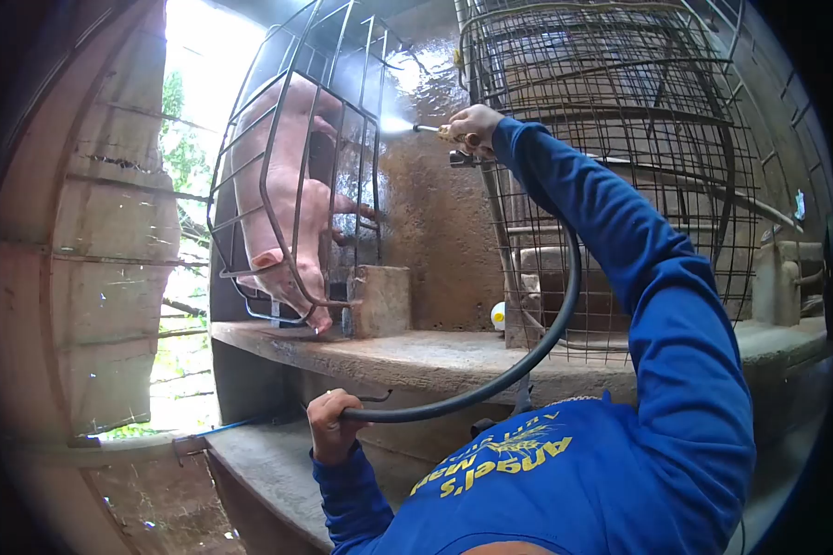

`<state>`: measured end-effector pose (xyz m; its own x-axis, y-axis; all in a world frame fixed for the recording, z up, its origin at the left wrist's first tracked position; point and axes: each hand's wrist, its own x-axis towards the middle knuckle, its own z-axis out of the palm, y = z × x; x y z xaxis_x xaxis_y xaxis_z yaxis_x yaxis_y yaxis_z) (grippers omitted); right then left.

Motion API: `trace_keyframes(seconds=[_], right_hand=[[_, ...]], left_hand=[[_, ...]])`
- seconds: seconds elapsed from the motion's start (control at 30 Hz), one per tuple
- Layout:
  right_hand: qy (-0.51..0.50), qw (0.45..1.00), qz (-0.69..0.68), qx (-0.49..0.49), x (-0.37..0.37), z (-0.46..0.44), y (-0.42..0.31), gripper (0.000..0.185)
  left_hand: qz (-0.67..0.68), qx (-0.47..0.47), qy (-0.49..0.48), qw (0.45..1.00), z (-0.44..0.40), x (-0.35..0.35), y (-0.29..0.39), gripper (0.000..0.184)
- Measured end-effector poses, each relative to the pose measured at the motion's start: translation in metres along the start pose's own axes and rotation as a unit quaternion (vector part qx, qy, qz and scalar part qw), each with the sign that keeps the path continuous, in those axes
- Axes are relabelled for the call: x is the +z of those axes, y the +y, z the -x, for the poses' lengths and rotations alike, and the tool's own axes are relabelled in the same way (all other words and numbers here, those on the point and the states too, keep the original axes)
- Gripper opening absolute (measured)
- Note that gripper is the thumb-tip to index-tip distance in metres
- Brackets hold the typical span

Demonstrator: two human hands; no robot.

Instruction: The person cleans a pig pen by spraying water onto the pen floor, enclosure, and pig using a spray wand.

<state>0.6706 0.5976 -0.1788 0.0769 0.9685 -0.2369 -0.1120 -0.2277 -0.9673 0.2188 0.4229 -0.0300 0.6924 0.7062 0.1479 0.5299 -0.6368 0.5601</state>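
Note:
My right hand [473,127] is raised and closed around a spray gun [456,135]. A white mist fans out from its nozzle toward the left, at the wet wall and the metal-barred crate. Low in front of my body, my left hand [333,413] grips a thick dark hose [472,398], which curves up along my right arm toward the gun. Inside the crate [267,185] stands a pink pig [278,166], its head [298,282] lowered near the concrete ledge. The spray lies to the right of the pig.
A concrete ledge [435,361] runs across in front of me, with a concrete block [384,301] on it. Wire mesh panels [611,139] stand at right. A white and yellow object [499,315] rests by the wall. Worn sheeting [111,250] hangs at left beside a bright opening.

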Motion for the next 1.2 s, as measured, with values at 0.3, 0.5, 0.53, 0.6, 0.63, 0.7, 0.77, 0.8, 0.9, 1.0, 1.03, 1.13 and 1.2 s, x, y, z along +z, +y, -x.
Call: trace_keyframes(seconds=[0.3, 0.5, 0.53, 0.6, 0.63, 0.7, 0.77, 0.8, 0.9, 1.0, 1.03, 1.13, 1.2], right_hand=[[0.16, 0.986, 0.024, -0.029, 0.047, -0.037, 0.015, 0.027], [0.128, 0.986, 0.048, -0.091, 0.092, -0.08, 0.043, 0.027], [0.126, 0.987, 0.068, -0.073, 0.097, -0.085, 0.044, 0.027], [0.137, 0.978, 0.153, -0.031, 0.111, -0.076, 0.026, 0.027], [0.125, 0.983, 0.129, -0.034, 0.114, -0.083, 0.028, 0.03], [0.1, 0.991, 0.08, -0.038, 0.116, -0.104, 0.037, 0.037], [0.093, 0.99, 0.097, -0.035, 0.114, -0.118, 0.044, 0.039], [0.099, 0.988, 0.114, -0.036, 0.114, -0.122, 0.045, 0.039], [0.112, 0.983, 0.135, -0.046, 0.115, -0.131, 0.046, 0.036], [0.122, 0.98, 0.152, -0.041, 0.113, -0.135, 0.047, 0.03], [0.117, 0.982, 0.146, -0.036, 0.114, -0.137, 0.047, 0.03], [0.112, 0.983, 0.138, -0.036, 0.114, -0.139, 0.045, 0.029], [0.12, 0.98, 0.146, -0.056, 0.113, -0.143, 0.047, 0.028]], left_hand=[[-0.042, -0.066, 0.022, 0.997, 0.043, 0.002, -0.036, 0.038], [-0.07, -0.088, 0.029, 0.993, 0.058, 0.008, -0.048, 0.036], [-0.071, -0.089, 0.028, 0.993, 0.059, 0.008, -0.05, 0.036], [-0.064, -0.089, 0.032, 0.993, 0.062, 0.01, -0.054, 0.035], [-0.057, -0.087, 0.038, 0.994, 0.063, 0.011, -0.056, 0.035], [-0.05, -0.086, 0.042, 0.994, 0.064, 0.014, -0.06, 0.034], [-0.052, -0.088, 0.038, 0.994, 0.063, 0.017, -0.065, 0.034], [-0.051, -0.084, 0.038, 0.994, 0.061, 0.019, -0.066, 0.033], [-0.046, -0.078, 0.037, 0.995, 0.054, 0.023, -0.069, 0.033], [-0.034, -0.077, 0.04, 0.996, 0.046, 0.028, -0.073, 0.034], [-0.03, -0.076, 0.043, 0.996, 0.043, 0.03, -0.074, 0.036], [-0.027, -0.067, 0.048, 0.996, 0.038, 0.035, -0.079, 0.038], [-0.027, -0.064, 0.046, 0.997, 0.036, 0.037, -0.08, 0.038]])
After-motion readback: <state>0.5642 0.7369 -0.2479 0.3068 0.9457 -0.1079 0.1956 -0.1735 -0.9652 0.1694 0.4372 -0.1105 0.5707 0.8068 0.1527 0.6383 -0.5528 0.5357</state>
